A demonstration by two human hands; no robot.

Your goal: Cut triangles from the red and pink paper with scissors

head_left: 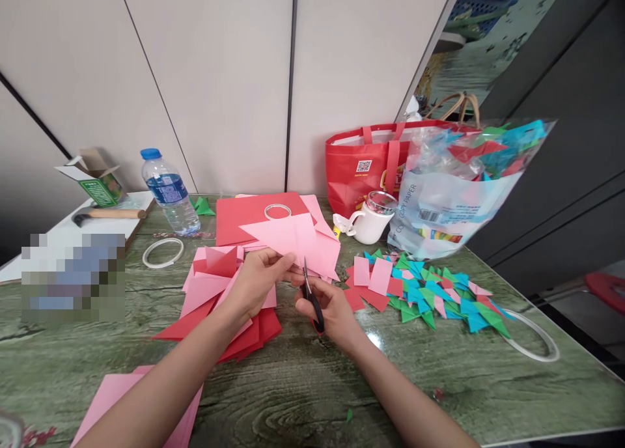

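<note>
Left grip: closed, thumb and fingers pinching the near edge of a pink paper. Right grip: closed round the handles of black-handled scissors, blades pointing away from the wearer, at the near edge of that paper. Gap between blades: cannot tell. The two grips are close together, fingertips almost meeting below the paper, which is held up over the surface and extends beyond both grips.

Beside and below the left grip: a loose pile of pink and red pieces. Further left: a tape roll, lying flat. Beyond that, a water bottle with blue cap, upright. Nearer the wearer, partly under the left forearm: pink sheets.

Directly beyond the grips, behind the held paper: red sheets.

Right of the right grip: scattered cut pieces in blue, green, red and pink, some overlapping. Beyond these: a white mug, a red bag and a plastic bag with coloured paper at its mouth.
</note>
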